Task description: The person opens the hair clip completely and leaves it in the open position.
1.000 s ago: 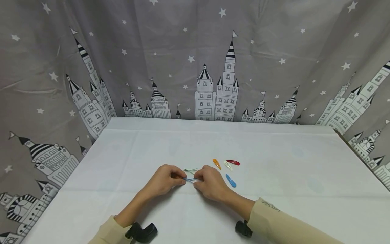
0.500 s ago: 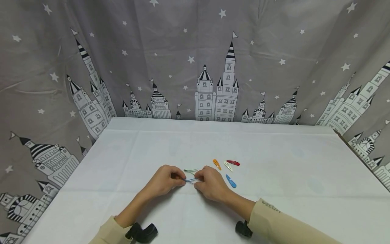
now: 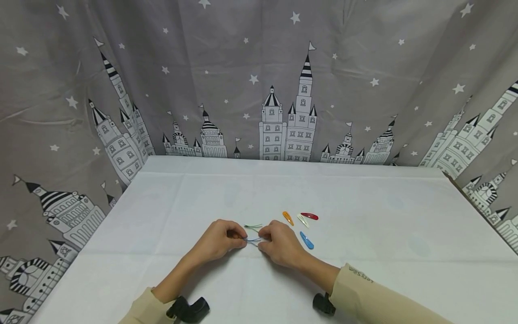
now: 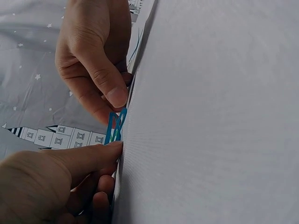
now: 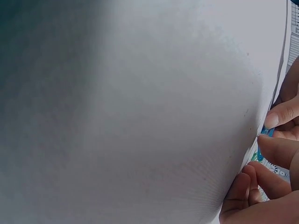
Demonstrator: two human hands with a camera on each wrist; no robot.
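In the head view my left hand (image 3: 220, 238) and right hand (image 3: 281, 243) face each other low over the white table. Thin blue strands (image 3: 252, 240) span the short gap between their fingertips. Close up in the left wrist view, the blue strands (image 4: 117, 125) look flat and cross one another, with a little green among them; their exact kind is unclear. My left thumb and fingers pinch one end, while the right fingertips hold the other. Thin green strands (image 3: 253, 226) lie just behind the hands. In the right wrist view, fingers mostly cover the blue piece (image 5: 266, 132).
Several snap hair clips lie right of the hands: orange (image 3: 288, 218), white (image 3: 302, 220), red (image 3: 310, 216) and blue (image 3: 306, 240). The white-covered table (image 3: 384, 225) reaches back to a grey castle-print curtain (image 3: 226, 67). Black wrist cameras (image 3: 188, 309) sit at both cuffs.
Both hands stay almost in place. The blue strands between them have shifted slightly, sitting a little lower than before. The hair clips and green strands have not moved.
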